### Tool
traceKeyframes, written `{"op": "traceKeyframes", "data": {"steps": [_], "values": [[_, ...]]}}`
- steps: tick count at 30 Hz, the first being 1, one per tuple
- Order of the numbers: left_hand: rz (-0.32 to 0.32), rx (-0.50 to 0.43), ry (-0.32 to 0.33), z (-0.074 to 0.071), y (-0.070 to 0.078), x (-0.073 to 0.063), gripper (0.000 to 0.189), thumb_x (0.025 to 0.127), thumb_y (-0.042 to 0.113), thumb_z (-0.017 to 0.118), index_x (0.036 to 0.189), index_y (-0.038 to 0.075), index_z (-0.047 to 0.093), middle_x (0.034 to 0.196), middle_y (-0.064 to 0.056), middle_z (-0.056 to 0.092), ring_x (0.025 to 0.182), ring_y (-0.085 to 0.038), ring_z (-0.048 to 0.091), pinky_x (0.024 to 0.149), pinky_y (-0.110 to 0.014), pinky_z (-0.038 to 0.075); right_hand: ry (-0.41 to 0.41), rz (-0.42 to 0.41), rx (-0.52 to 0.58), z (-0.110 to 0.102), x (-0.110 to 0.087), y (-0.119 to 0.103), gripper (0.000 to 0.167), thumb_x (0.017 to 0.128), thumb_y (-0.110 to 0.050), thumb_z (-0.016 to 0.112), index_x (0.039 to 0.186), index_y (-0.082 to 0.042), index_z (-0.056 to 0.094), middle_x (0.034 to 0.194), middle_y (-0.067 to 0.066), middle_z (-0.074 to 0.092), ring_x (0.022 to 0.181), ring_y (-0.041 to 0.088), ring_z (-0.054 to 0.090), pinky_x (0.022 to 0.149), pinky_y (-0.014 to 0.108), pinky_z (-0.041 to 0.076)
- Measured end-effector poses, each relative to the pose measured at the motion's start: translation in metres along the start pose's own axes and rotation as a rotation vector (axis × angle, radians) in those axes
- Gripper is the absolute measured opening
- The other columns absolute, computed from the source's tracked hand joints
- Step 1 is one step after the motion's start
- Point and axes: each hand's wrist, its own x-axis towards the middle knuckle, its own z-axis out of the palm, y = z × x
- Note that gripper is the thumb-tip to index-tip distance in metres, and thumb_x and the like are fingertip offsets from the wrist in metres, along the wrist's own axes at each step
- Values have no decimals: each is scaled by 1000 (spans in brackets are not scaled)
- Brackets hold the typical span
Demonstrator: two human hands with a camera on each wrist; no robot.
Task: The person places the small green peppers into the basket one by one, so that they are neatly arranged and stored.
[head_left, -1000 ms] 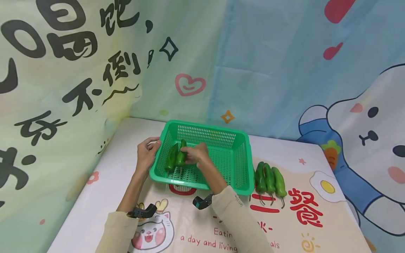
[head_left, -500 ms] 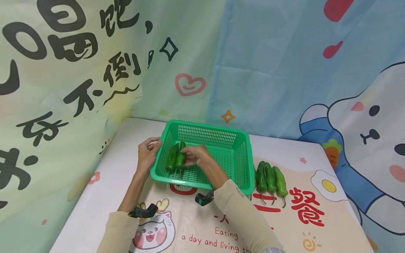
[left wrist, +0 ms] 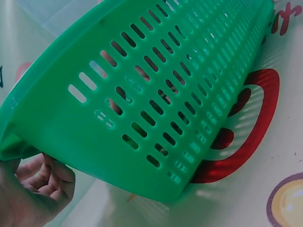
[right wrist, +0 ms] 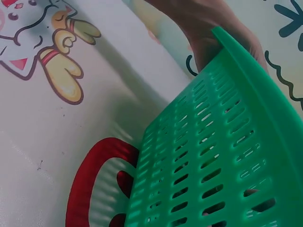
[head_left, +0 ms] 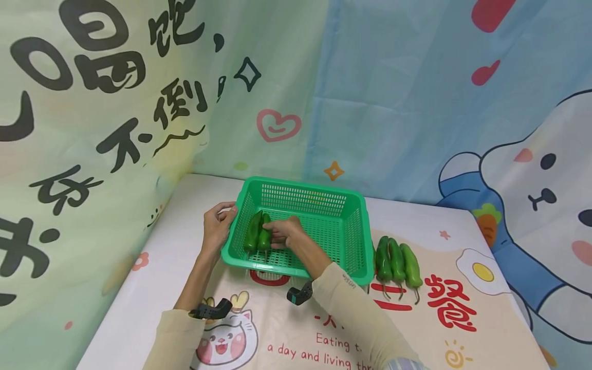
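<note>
A green plastic basket [head_left: 300,270] with slotted walls stands on the table. Two green chili peppers lie side by side at its left end: a left one [head_left: 252,234] and a right one [head_left: 264,240]. My right hand [head_left: 289,231] reaches into the basket and pinches the right pepper at its upper part, a fingertip across it. My left hand [head_left: 216,223] grips the basket's left rim; in the left wrist view its curled fingers [left wrist: 52,182] show under the rim. The right wrist view has the basket wall [right wrist: 199,156] hiding my right fingers.
Several more green chili peppers [head_left: 396,263] lie in a row on the printed tablecloth [head_left: 296,318], just right of the basket. A printed cloth backdrop [head_left: 370,103] rises behind the table's far edge.
The right pepper has come down slightly toward the basket's near side and lies beside the left one. My right hand has shifted with it. My left hand has stayed on the rim.
</note>
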Motion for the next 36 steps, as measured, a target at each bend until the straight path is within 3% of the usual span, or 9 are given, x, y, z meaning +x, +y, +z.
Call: {"op": "traceKeyframes", "data": {"steps": [7, 12, 21, 24, 27, 30, 36], "values": [[-4, 5, -4, 0, 1, 0, 36, 113, 22, 62, 136, -4, 70, 99, -17, 82, 71, -4, 71, 66, -19, 57, 62, -48, -7, 2, -6, 2, 56, 95, -12, 85, 139, 11, 59, 124, 30, 76, 94, 31, 80, 98, 49, 65], [-8, 2, -3, 0, 0, 0, 35, 113, 22, 62, 136, -4, 70, 96, -14, 82, 71, -4, 71, 66, -19, 57, 53, -53, -15, -1, -9, 5, 63, 95, -11, 85, 145, 12, 53, 127, 31, 73, 104, 36, 79, 100, 50, 64], [-7, 10, -6, 0, 1, -1, 36, 113, 23, 62, 137, -3, 70, 98, -15, 82, 71, -3, 70, 66, -18, 57, 67, -96, -113, -16, -12, 9, 87, 98, -24, 84, 160, 14, 37, 144, 30, 64, 128, 42, 70, 111, 51, 57], [-10, 12, -8, -1, 2, -1, 36, 113, 23, 62, 137, -3, 70, 95, -12, 82, 69, -3, 70, 65, -18, 56, 81, -111, -141, -21, -16, 9, 79, 98, -28, 85, 152, 15, 48, 141, 29, 66, 127, 42, 70, 113, 54, 55], [-11, 12, -12, -1, 2, -2, 36, 113, 24, 63, 137, -3, 70, 93, -10, 81, 68, -4, 69, 64, -19, 56, 112, -156, -158, -28, -22, 12, 56, 96, -30, 87, 127, 12, 68, 127, 27, 73, 119, 42, 74, 109, 57, 57], [-5, 14, -14, -1, 2, -2, 36, 113, 24, 63, 137, -2, 70, 91, -10, 81, 67, -4, 69, 63, -19, 55, 126, -206, -143, -36, -30, 14, 39, 96, -30, 87, 108, 5, 77, 119, 25, 77, 113, 43, 76, 106, 58, 59], [4, 20, -14, -1, 2, -2, 36, 113, 24, 63, 138, -2, 70, 93, -11, 81, 69, -3, 69, 64, -19, 56, 112, -282, -89, -55, -46, 17, 36, 98, -29, 84, 112, 4, 80, 130, 26, 74, 120, 45, 75, 111, 59, 56]]}}
